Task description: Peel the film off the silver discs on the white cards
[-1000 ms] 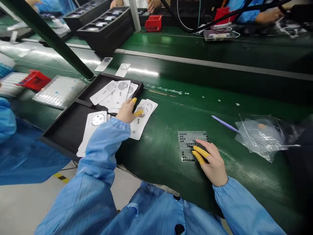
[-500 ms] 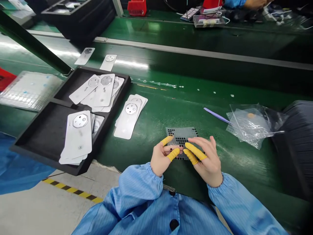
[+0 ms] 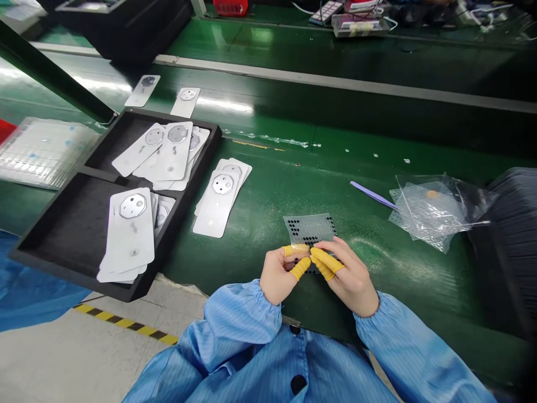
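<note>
A clear sheet with rows of black dots [image 3: 312,224] lies on the green bench, its lower part under my fingers. My left hand [image 3: 283,271] has yellow finger covers, and its thumb and forefinger are pinched together over the sheet. Touching it at the fingertips is my right hand [image 3: 346,274], also with yellow covers and its fingers closed. Anything between the fingertips is too small to make out. To the left lies a small stack of white cards [image 3: 216,204] with octagonal patches.
A black tray [image 3: 62,224] at the left holds more white cards [image 3: 130,235]. Purple tweezers [image 3: 373,195] and clear plastic bags [image 3: 436,212] lie to the right. Two single cards [image 3: 185,103] rest behind the tray. A dark ribbed stack [image 3: 516,224] stands far right.
My hands have come together at the fingertips, and the fingers of my right hand have closed in. The view has shifted slightly.
</note>
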Motion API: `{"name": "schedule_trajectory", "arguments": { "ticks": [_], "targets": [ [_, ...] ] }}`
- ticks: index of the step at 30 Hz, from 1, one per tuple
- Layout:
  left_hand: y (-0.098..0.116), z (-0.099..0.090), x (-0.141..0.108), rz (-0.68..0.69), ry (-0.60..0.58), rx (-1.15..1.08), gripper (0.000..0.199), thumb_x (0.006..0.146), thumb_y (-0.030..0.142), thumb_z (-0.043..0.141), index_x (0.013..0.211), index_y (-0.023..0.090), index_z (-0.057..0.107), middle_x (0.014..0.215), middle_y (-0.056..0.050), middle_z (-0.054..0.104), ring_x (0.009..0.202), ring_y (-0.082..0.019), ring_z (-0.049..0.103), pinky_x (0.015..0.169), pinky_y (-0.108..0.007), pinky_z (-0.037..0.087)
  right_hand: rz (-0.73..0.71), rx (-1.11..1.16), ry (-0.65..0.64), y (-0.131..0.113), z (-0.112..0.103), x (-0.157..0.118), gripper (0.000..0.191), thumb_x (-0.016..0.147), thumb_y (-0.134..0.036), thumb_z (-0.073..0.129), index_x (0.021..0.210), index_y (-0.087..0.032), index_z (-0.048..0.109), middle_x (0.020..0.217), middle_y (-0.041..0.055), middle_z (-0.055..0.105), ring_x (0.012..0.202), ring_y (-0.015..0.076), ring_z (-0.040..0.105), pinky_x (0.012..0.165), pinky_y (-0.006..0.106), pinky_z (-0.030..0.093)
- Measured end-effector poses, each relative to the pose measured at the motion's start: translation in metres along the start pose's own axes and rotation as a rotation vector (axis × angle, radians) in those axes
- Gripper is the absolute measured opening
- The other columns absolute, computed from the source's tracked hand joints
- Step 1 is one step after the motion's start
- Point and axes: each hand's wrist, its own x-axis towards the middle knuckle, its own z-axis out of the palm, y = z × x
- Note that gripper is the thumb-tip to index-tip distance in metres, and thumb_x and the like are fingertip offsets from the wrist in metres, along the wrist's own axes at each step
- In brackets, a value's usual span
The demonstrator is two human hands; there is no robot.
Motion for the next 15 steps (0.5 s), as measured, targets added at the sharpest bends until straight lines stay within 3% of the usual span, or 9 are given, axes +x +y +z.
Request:
{"name": "schedule_trajectory", "arguments": {
  "ticks": [6, 11, 15],
  "targets": [
    [-0.008, 0.009, -0.004, 0.037, 0.007, 0.107, 0.026, 0.076, 0.025, 0.067, 0.096, 0.010, 0.071, 0.095, -0.014, 0.075, 0.088, -0.027, 0.071, 0.081, -0.037, 0.058, -0.235, -0.083, -0.031, 0.009, 0.004, -0.009, 0.014, 0.084, -0.008, 0.050, 0.086, -0.015, 0.061, 0.117, 0.0162, 0.062, 0.116, 0.0253, 0.057, 0.093, 0.050, 0.054],
    [-0.017, 0.008, 0.003, 0.093, 0.111, 0.270, 0.021, 0.070, 0.021, 0.068, 0.089, 0.013, 0.073, 0.093, -0.011, 0.075, 0.086, -0.027, 0.071, 0.081, -0.036, 0.056, -0.194, -0.059, -0.090, 0.035, 0.018, -0.019, 0.021, 0.088, -0.019, 0.046, 0.102, -0.015, 0.061, 0.117, 0.0177, 0.061, 0.108, 0.0271, 0.062, 0.083, 0.039, 0.059],
    [-0.017, 0.005, 0.001, 0.051, 0.139, 0.336, 0.054, 0.069, 0.024, 0.069, 0.122, 0.018, 0.058, 0.090, -0.005, 0.076, 0.087, -0.025, 0.069, 0.082, -0.035, 0.055, -0.177, 0.032, -0.104, 0.051, 0.020, -0.030, 0.019, 0.084, -0.018, 0.050, 0.098, -0.020, 0.062, 0.122, 0.0131, 0.061, 0.104, 0.0259, 0.065, 0.080, 0.032, 0.060]
  ]
}}
